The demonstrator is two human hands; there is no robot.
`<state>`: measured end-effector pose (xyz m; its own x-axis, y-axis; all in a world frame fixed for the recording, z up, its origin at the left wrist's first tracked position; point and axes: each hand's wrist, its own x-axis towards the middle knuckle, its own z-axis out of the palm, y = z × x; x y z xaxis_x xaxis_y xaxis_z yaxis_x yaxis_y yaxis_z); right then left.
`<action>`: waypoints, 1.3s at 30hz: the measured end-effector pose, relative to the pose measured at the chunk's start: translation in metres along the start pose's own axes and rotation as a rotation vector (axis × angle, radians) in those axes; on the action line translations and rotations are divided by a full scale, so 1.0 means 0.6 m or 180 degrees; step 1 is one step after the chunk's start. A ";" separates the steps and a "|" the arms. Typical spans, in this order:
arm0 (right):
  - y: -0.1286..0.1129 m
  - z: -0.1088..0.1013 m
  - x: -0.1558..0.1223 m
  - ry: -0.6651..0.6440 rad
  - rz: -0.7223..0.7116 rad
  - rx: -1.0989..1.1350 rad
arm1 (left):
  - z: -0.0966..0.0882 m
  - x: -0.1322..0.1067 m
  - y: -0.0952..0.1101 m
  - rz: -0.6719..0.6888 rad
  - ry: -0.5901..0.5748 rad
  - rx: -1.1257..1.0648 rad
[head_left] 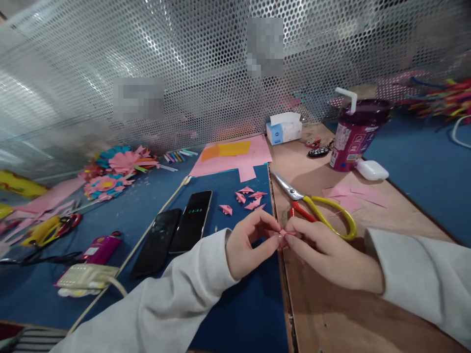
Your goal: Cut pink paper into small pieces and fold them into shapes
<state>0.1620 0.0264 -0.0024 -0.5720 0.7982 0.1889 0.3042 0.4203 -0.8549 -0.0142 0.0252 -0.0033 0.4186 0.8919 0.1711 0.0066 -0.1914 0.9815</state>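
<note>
Between my two hands is a small folded piece of pink paper (pixel 282 234), pinched at the fingertips and mostly covered by them. My left hand (pixel 253 242) grips it from the left with thumb and forefinger. From the right, my right hand (pixel 324 250) holds it the same way. Just beyond lie several small pink folded paper pieces (pixel 240 197) on the blue surface. Scissors (pixel 312 203) with yellow and red handles rest on the wood close to my right hand, blades pointing away. Flat pink paper pieces (pixel 349 195) are scattered to their right.
Two phones (pixel 191 220) lie left of my hands beside a pale cable (pixel 147 230). A purple cup (pixel 356 137) with a straw, a white case (pixel 372 170) and a tissue box (pixel 284 130) stand farther back. Paper flowers (pixel 110 184) sit left, before a perforated metal screen (pixel 206 63).
</note>
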 end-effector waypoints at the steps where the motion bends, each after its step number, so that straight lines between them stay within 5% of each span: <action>1: 0.000 0.000 0.000 -0.0006 0.0001 -0.0009 | -0.001 -0.001 0.001 0.0002 -0.0012 0.0011; 28: 0.005 0.002 -0.004 0.0019 -0.0143 -0.0328 | 0.007 0.003 0.007 -0.0377 0.0281 -0.0044; 33: 0.006 0.003 -0.003 0.0041 -0.0104 -0.0340 | -0.001 0.004 0.007 -0.0089 0.0215 0.0278; 39: 0.001 0.000 0.000 -0.0164 -0.0170 -0.0301 | -0.024 0.012 0.015 0.0647 -0.0397 0.1112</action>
<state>0.1622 0.0264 -0.0031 -0.6270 0.7513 0.2058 0.3412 0.5024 -0.7945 -0.0243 0.0362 0.0078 0.5498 0.7693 0.3254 0.2110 -0.5048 0.8370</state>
